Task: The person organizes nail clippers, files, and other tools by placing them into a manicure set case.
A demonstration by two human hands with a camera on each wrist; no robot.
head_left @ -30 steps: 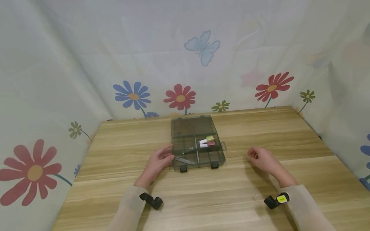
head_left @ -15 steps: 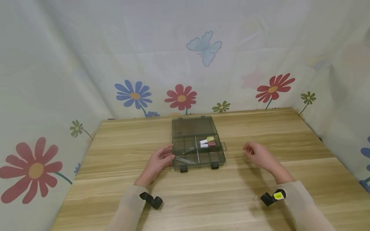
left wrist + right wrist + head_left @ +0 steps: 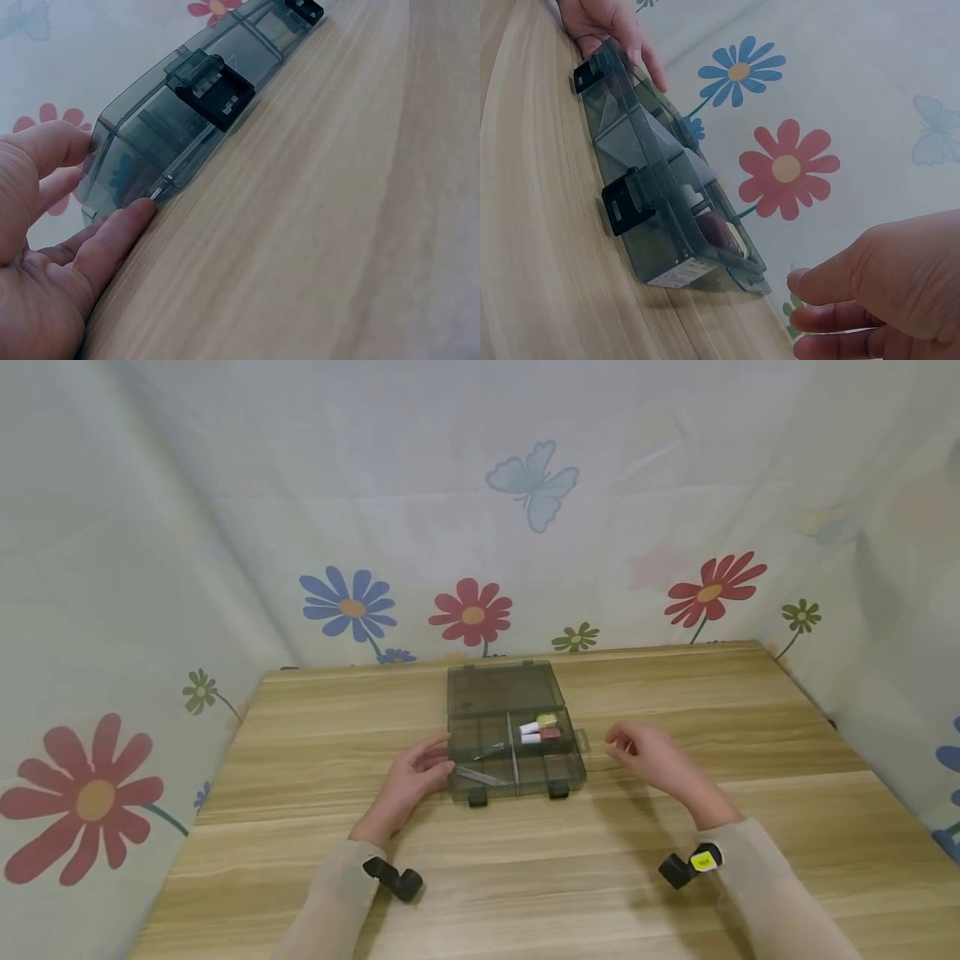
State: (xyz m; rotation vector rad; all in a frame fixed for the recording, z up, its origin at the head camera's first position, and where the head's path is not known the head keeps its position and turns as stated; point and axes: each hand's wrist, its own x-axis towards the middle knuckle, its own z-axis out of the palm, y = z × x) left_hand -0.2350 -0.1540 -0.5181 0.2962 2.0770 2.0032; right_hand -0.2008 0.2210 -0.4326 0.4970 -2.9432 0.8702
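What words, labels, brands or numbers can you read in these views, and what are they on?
None can be read.
White label on the end of the box: too blurred to read.
Yellow sticker on the black device at the right wrist: too small to read.

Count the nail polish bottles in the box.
2: a yellow-green nail polish bottle and, nearer, a dark red nail polish bottle, both in the box, right of the pale divider. None seem hidden.
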